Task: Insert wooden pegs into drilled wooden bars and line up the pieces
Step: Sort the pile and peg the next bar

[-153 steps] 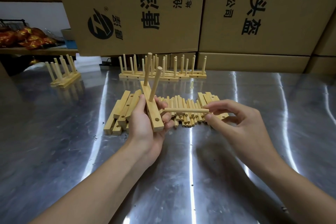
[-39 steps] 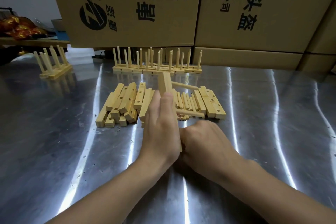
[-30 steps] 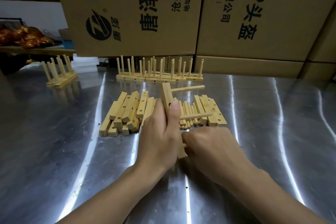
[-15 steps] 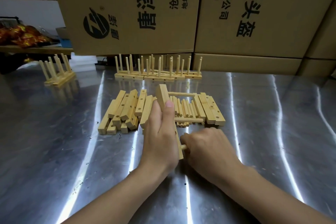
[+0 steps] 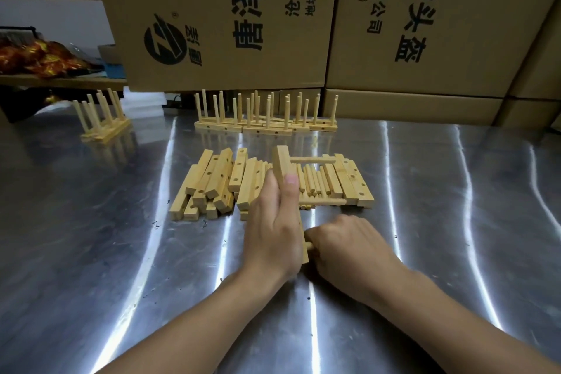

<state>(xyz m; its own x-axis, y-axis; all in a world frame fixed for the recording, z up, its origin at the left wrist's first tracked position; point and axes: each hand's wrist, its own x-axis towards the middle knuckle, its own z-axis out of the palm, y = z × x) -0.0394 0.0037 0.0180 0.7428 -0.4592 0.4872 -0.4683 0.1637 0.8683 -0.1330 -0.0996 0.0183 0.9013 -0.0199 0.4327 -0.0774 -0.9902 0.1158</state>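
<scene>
You are holding the bar (image 5: 280,161) on edge mid-table (image 5: 121,252), your left hand (image 5: 273,222) clasping it lengthwise, while your right hand (image 5: 343,243) is gripping the near peg (image 5: 309,245) in a fist at its hole. Both are looking light, stiff and dry, so be gripping the peg close to the bar.

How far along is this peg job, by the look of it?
Done: pegged bars stand in a row at the back and a smaller group far left. In hand: the left hand holds a bar on edge with two pegs already in, while the right hand grips a third peg at its near end. Left: a pile of loose bars and loose pegs.
</scene>
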